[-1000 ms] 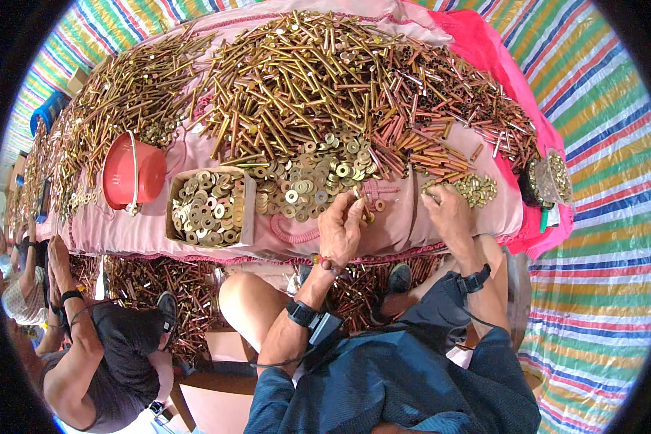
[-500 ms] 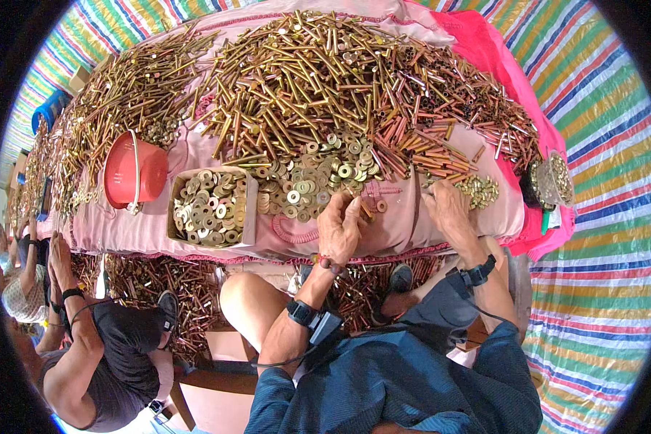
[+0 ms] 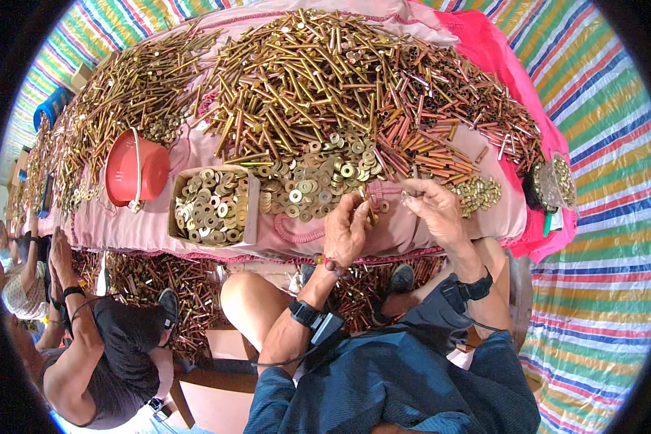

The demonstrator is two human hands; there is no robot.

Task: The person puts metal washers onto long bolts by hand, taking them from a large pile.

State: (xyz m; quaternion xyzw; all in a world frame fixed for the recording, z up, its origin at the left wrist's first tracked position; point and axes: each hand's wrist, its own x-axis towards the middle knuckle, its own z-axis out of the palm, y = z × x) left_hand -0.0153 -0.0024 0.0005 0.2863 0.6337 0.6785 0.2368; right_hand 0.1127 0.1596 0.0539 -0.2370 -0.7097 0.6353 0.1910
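Head view: left hand [image 3: 346,230] has its thumb and fingers closed on a slim brass-coloured piece [image 3: 371,211], held above the pink cloth [image 3: 500,226] at the near edge of the work surface. Piece is partly hidden by the fingers; exact form not readable. Right hand [image 3: 441,211] sits just beside, near but not touching the left, fingertips drawn close together — cannot tell whether anything is pinched between them.

Next outward: loose flat washers [image 3: 307,184] lie beyond the left hand; an open carton [image 3: 252,210] filled with more washers stands to its left. Small brass-coloured fittings [image 3: 476,197] are heaped just right of the right hand. Beyond them, reddish tubes [image 3: 430,155] lie in a spread that meets a large mound of long bolts [image 3: 289,87].

Periphery: red bucket [image 3: 146,170], tilted, left of the carton; clear tub [image 3: 555,181] of small pieces at far right; striped sheeting [image 3: 593,304] beyond — co-worker's hands [image 3: 60,257] at far left.
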